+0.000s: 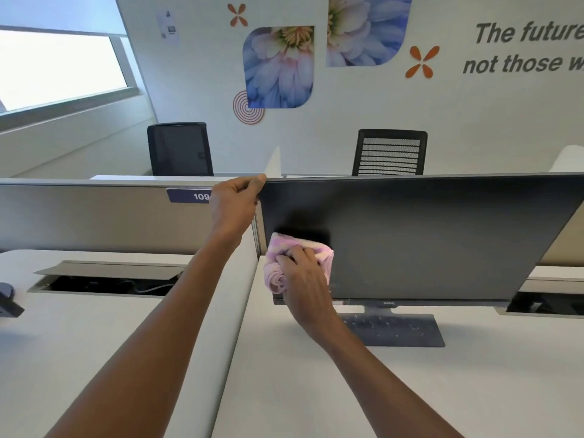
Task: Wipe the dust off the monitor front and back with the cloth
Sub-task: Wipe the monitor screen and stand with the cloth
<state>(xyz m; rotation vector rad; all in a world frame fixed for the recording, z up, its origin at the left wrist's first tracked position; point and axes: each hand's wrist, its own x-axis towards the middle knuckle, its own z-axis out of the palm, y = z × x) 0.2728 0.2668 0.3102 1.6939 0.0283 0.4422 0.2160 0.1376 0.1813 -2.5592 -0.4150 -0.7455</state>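
While the left hand (235,202) grips the monitor's (426,238) upper left corner, the right hand (303,279) clutches a bunched pink-and-white cloth (281,263) against the dark, unlit screen's lower left area, above the monitor's grey stand base (407,333).

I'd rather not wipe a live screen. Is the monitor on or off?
It looks off: the monitor screen is uniformly dark, with no image or glow, while the right hand presses the cloth on it.
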